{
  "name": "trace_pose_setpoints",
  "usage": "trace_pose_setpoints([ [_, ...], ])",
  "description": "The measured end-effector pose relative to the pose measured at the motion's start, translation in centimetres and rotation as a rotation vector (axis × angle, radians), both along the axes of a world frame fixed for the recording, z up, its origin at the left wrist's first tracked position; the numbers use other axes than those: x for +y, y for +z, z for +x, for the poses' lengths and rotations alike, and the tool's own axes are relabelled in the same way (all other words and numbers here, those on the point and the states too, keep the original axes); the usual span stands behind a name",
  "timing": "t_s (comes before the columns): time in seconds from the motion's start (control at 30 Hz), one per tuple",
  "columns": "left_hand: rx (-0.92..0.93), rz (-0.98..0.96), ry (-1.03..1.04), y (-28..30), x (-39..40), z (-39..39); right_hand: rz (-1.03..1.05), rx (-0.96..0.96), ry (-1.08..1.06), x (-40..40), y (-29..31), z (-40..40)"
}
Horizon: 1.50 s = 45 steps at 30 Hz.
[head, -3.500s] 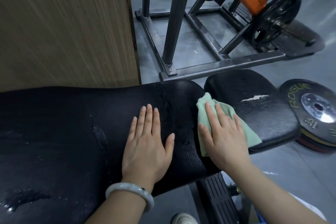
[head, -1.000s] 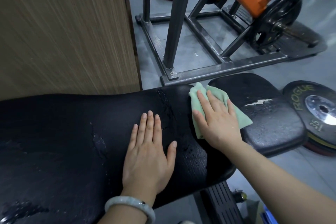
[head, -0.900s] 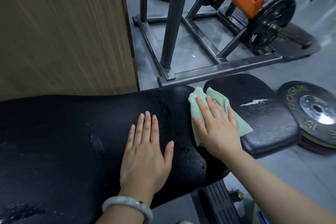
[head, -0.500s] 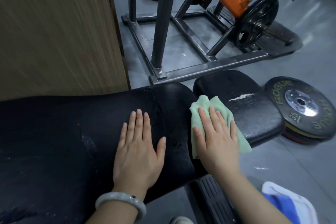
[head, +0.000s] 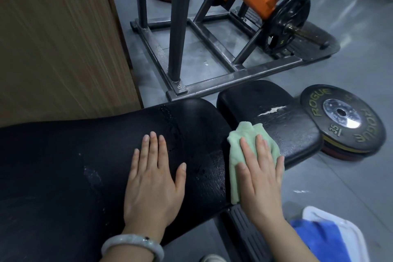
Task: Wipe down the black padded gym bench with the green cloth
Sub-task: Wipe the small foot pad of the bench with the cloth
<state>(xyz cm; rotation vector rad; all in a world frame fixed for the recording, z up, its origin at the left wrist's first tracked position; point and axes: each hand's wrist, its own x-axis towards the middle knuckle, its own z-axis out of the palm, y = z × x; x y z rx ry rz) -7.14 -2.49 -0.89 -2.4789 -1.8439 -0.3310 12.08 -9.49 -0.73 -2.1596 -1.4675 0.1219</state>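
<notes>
The black padded bench (head: 63,166) stretches from the left edge to the middle, its surface cracked and wet in patches. A smaller black seat pad (head: 282,112) with a white tear adjoins it on the right. My left hand (head: 154,178) lies flat on the long pad, fingers straight, a pale bracelet on the wrist. My right hand (head: 259,172) presses flat on the green cloth (head: 234,161), which covers the gap between the two pads near their front edge.
A wooden panel (head: 59,38) stands behind the bench at left. A steel machine frame (head: 212,83) with an orange arm and a loaded plate stands beyond. Stacked Rogue weight plates (head: 342,121) lie on the floor at right. A white tub (head: 348,232) holding blue cloth sits bottom right.
My right hand has slid the green cloth toward me along the gap, from the far edge of the pads to the near edge. My left hand has stayed flat in place.
</notes>
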Motion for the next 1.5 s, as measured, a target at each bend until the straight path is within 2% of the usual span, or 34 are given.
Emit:
trace_pose_setpoints([
  [0.33, 0.010, -0.007, -0.006, 0.1, -0.2, -0.1, 0.218, -0.130, 0.109, 0.3, -0.9, 2.8],
  [0.7, 0.012, 0.008, -0.008, 0.2, -0.2, -0.3, 0.305, -0.511, 0.328, 1.5, -1.3, 8.0],
  [0.8, 0.013, 0.005, -0.010, 0.3, -0.2, -0.2, 0.287, -0.469, 0.340, 1.1, -0.9, 8.6],
  [0.97, 0.009, 0.003, -0.008, 0.3, -0.1, -0.1, 0.256, -0.292, 0.110, 1.7, 0.4, 6.4],
  [1.1, 0.021, -0.003, -0.007, 0.4, -0.1, -0.1, 0.052, -0.426, 0.021, 4.0, 1.9, 4.1],
  [1.2, 0.010, 0.001, -0.014, 0.4, -0.2, -0.1, -0.036, -0.418, 0.060, 5.2, 2.0, 3.6],
  [1.33, 0.007, 0.002, -0.016, 0.5, -0.2, -0.1, -0.005, -0.243, 0.129, 4.9, 1.7, 3.9],
  [1.5, 0.016, -0.015, -0.016, 0.5, -0.2, -0.2, 0.020, -0.207, 0.122, 4.1, 1.6, 5.1],
])
